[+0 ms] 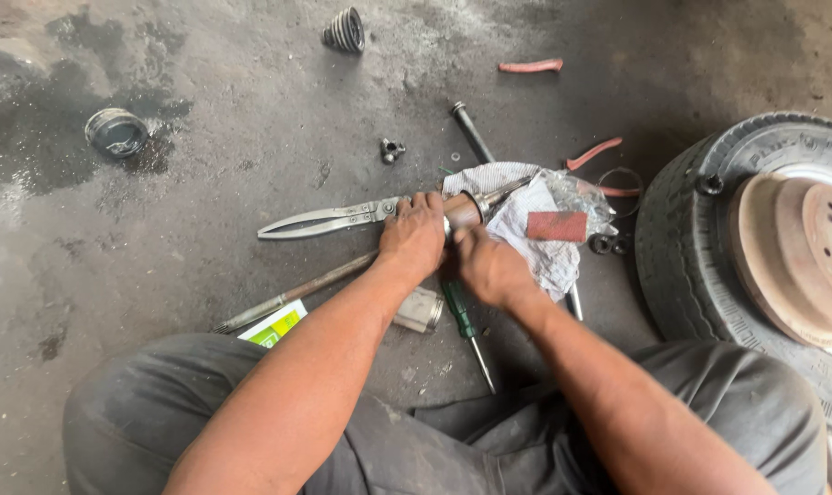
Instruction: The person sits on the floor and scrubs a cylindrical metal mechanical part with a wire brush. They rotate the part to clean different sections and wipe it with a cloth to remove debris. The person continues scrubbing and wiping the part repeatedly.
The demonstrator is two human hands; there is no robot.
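My left hand (414,236) grips a brown cylindrical metal part (463,211) with a thin shaft sticking out toward the right, held low over the concrete floor. My right hand (486,266) is closed beside it, touching the near end of the same part; what its fingers hold is hidden. Long metal shears (329,219) lie on the floor just left of my left hand. A white rag (535,229) with a reddish sandpaper piece (556,225) lies right behind the part.
A green-handled screwdriver (462,321), a metal rod (292,295) and a small metal sleeve (421,310) lie under my arms. A tyre with a rusty brake drum (792,257) stands at the right. A rubber boot (344,30), a tin (115,132) and a black shaft (471,131) lie farther off.
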